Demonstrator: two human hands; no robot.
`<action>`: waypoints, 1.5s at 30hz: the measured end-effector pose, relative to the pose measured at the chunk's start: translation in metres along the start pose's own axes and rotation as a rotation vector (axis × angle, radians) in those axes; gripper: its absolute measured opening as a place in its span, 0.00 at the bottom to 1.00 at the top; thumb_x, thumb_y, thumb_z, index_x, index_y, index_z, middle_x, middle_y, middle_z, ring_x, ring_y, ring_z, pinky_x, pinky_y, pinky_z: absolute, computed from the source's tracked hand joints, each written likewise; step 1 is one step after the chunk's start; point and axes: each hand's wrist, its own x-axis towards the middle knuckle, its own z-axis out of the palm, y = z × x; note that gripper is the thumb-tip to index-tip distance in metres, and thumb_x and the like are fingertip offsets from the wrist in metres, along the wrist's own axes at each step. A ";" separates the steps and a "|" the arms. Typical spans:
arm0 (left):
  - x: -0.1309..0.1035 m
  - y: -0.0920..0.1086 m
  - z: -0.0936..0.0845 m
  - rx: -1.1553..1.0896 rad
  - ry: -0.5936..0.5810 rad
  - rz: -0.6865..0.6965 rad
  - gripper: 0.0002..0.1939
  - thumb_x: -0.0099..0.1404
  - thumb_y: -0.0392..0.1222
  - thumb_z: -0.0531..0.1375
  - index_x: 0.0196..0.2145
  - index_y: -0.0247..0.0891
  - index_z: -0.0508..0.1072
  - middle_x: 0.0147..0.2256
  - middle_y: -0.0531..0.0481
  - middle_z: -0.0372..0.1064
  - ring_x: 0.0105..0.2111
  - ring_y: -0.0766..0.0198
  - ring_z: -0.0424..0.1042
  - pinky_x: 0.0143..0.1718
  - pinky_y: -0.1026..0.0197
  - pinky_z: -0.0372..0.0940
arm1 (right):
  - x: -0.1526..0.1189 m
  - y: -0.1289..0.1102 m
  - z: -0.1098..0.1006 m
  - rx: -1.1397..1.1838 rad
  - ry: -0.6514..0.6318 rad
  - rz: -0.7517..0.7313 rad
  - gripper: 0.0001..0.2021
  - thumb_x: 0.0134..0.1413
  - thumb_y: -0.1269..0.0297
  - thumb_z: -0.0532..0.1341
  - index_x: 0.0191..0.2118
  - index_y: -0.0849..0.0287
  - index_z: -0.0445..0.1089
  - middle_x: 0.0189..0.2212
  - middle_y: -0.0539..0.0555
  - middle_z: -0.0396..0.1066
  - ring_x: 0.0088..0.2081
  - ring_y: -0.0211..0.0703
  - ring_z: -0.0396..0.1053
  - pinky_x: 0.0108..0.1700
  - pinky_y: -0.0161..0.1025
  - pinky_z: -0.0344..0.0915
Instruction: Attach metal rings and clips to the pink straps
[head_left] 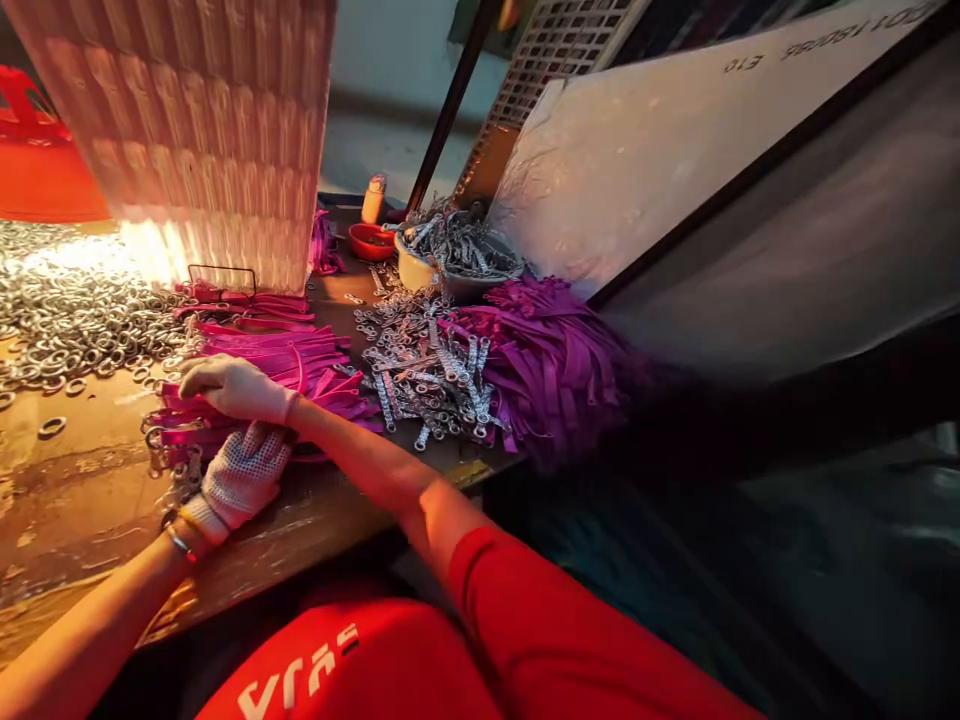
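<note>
A layer of purple straps [262, 346], with metal rings at their left ends, lies on the wooden table [82, 490]. My right hand [244, 388], in a white glove, reaches across the straps. Its fingers curl down around a purple strap near the ringed ends, and the fingertips are partly hidden. Just below it, my left hand [241, 480], in a dotted white glove, rests on the lower straps. Its fingers are bent in under my right wrist, so whatever they grip is hidden. A small cluster of metal rings [184, 480] lies beside my left hand.
Loose metal rings [90, 330] are heaped at the left. Silver zipper-like metal pieces [431, 370] and more purple straps [559, 360] pile up at the right. Behind stand a basin [416, 268] of metal parts, a red bowl [370, 242] and a corrugated translucent panel [202, 150].
</note>
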 end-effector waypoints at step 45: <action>-0.003 0.078 -0.043 -1.904 0.568 -1.343 0.34 0.52 0.30 0.63 0.57 0.39 0.67 0.55 0.41 0.69 0.42 0.65 0.72 0.35 0.67 0.66 | -0.205 -0.027 0.008 0.505 0.217 0.514 0.11 0.63 0.64 0.57 0.48 0.54 0.72 0.45 0.54 0.77 0.46 0.44 0.75 0.51 0.41 0.69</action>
